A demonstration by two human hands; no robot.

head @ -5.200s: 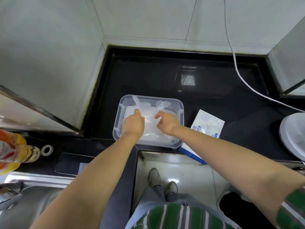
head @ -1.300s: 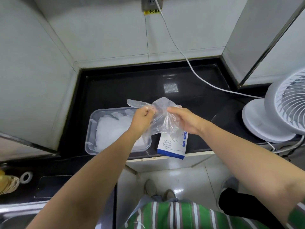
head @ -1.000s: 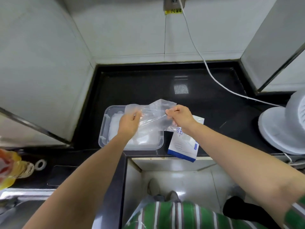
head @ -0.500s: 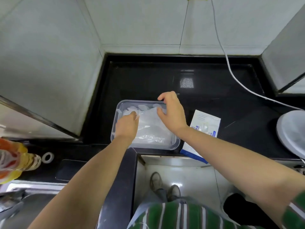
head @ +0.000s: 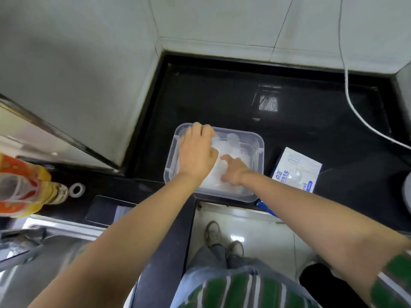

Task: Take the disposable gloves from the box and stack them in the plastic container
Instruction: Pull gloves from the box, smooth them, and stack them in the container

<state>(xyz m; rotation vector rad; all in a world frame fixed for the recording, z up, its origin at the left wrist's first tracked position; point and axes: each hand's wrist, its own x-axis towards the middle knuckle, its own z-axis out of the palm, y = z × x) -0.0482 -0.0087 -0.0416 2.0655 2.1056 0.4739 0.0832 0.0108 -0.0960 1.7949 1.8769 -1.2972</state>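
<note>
We see left hand (head: pixel 196 152) with fingers laid fairly flat, pressing far-left part of pile, gripping nothing visible. Plastic container (head: pixel 259 150) sits at front edge of table (head: pixel 222 96) and holds thick stack of clear gloves (head: pixel 232 142). Right hand (head: pixel 234 172) is down on near side of stack, fingers bent; whether it pinches a glove, we cannot tell. Box (head: pixel 295 170) lies flat just right of container, something clear at its opening. We judge task well along: top glove being flattened, more likely left in box.

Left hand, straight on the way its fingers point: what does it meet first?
Probably the far rim of the plastic container: fingers of the left hand seem right at it, though height is unclear.
</note>
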